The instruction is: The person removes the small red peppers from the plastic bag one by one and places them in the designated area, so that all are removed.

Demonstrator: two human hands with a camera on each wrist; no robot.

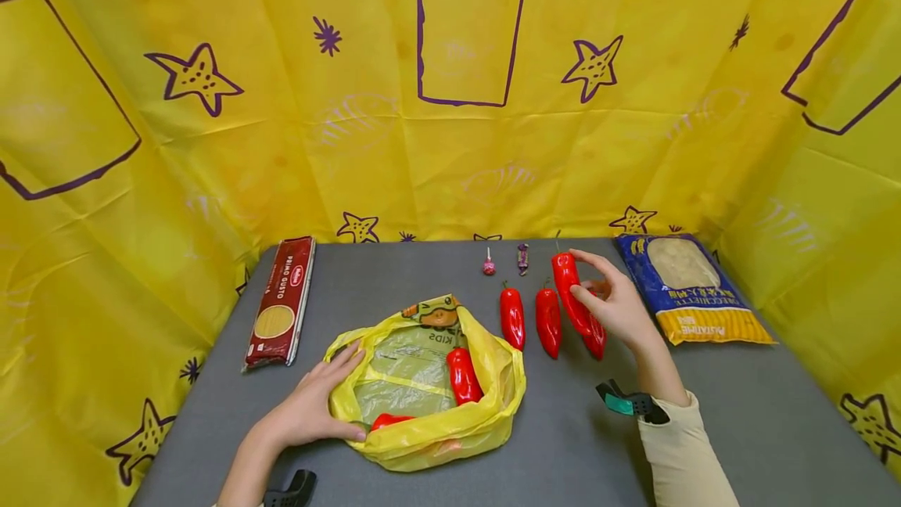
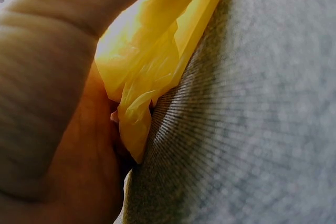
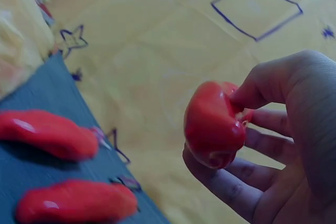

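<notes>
Left hand grips yellow bag, seemingly to hold it open; right hand's fingers pinch red pepper toward surface's far edge.

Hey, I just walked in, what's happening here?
A person's right hand holds a long red pepper above the grey table, while the left hand touches the left rim of an open yellow plastic bag. Two red peppers show inside the bag, and three others lie on the table to its right. A lollipop and a wrapped candy lie farther back, with a red Primo Gusto packet at left and an orecchiette bag at right.
</notes>
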